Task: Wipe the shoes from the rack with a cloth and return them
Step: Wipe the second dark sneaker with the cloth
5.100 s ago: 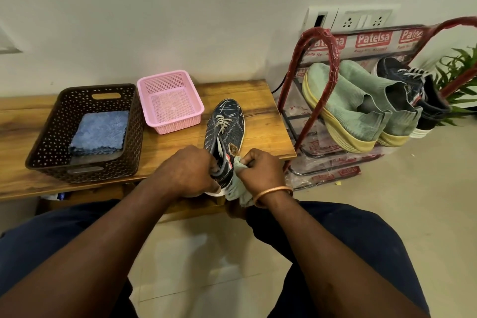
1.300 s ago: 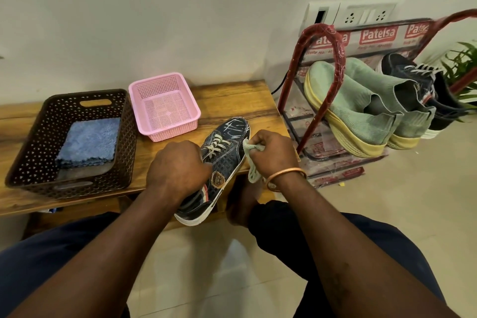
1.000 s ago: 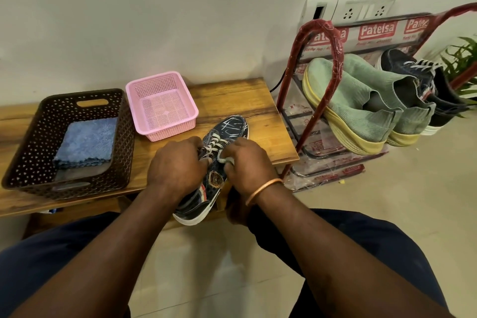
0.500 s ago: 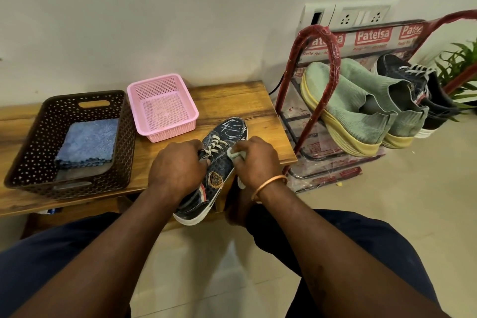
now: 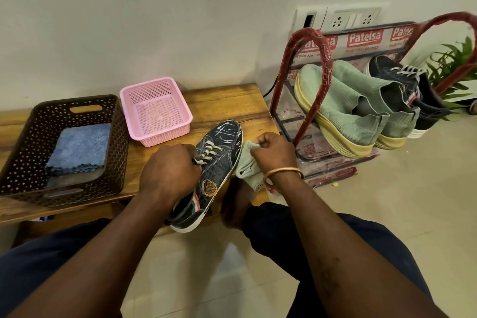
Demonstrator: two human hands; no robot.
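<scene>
A dark navy sneaker (image 5: 219, 162) with white scribble marks and pale laces lies toe-first on the wooden bench (image 5: 232, 103), its heel past the front edge. My left hand (image 5: 169, 173) grips it over the laces and collar. My right hand (image 5: 273, 152) holds a pale green cloth (image 5: 247, 165) bunched in its fist against the sneaker's right side. On the red shoe rack (image 5: 313, 59) to the right stand two green slip-on shoes (image 5: 343, 108) and the matching navy sneaker (image 5: 402, 80).
A brown perforated basket (image 5: 28, 162) with a folded blue cloth (image 5: 80, 147) sits at the bench's left. Beside it stands an empty pink basket (image 5: 154, 111). A wall socket panel (image 5: 343, 17) and a green plant (image 5: 454, 64) are behind the rack. Tiled floor lies below.
My right hand has slid with the cloth from the top of the sneaker by the laces out to its right side. The left hand still holds the shoe in the same spot.
</scene>
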